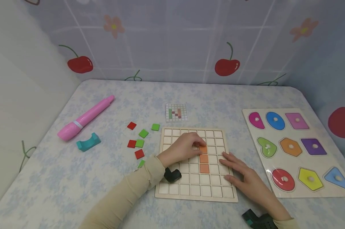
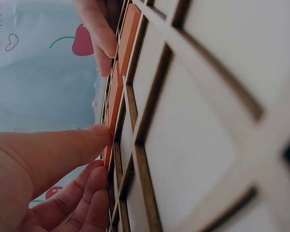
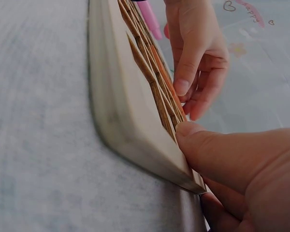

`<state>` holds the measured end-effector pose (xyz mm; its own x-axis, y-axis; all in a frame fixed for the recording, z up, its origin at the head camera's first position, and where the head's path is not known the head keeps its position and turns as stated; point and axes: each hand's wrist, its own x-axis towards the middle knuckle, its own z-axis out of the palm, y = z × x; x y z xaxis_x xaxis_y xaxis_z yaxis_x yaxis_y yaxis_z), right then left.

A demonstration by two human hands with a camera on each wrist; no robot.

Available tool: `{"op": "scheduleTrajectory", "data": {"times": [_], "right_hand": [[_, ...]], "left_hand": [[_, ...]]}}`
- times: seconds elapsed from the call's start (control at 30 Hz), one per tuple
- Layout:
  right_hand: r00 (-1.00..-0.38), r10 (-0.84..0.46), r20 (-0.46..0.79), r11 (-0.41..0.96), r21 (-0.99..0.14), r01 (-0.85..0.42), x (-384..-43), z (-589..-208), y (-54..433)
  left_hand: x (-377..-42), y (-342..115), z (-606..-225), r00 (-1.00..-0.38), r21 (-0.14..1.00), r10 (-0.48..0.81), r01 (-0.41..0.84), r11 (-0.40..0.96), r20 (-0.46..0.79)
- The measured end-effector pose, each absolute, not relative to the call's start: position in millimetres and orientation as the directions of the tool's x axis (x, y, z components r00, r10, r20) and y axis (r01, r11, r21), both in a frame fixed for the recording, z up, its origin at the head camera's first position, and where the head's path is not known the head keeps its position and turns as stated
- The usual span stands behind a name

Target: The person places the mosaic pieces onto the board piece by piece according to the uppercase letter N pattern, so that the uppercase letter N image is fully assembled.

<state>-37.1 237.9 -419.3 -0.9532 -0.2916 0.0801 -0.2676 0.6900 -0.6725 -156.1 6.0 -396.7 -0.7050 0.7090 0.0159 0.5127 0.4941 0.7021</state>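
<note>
On the table lies a wooden grid board with square cells. Three orange square tiles form a column in it; the middle tile and the lower tile sit in cells. My left hand reaches over the board and pinches the upper orange tile at its cell, thumb on one side and fingers on the other. At the board's right edge rests my right hand, fingers spread and fairly straight, touching the rim. The left hand partly covers the upper tile.
Loose red tiles and green tiles lie left of the board. Behind it is a small pattern card. A pink marker-shaped toy and teal curved block lie left; a shape puzzle lies right.
</note>
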Motion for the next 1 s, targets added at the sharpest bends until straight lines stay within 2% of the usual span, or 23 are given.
{"op": "scheduleTrajectory", "data": {"times": [0.53, 0.7, 0.8, 1.0], "right_hand": [[-0.951, -0.295, 0.090, 0.693, -0.666, -0.277, -39, -420, 236], [-0.948, -0.303, 0.100, 0.681, -0.673, -0.288, -38, -421, 238], [-0.943, -0.313, 0.114, 0.669, -0.678, -0.304, -38, -422, 239], [-0.942, -0.317, 0.114, 0.670, -0.675, -0.307, -39, -423, 241]], "left_hand": [[-153, -9, -385, -0.735, 0.748, 0.677, 0.473, 0.465, 0.043], [-149, -47, -365, -0.789, 0.793, 0.601, 0.445, 0.416, 0.128], [-146, -81, -356, -0.839, 0.791, 0.515, 0.430, 0.434, 0.174], [-139, -152, -360, -0.929, 0.784, 0.342, 0.319, 0.533, 0.145]]}}
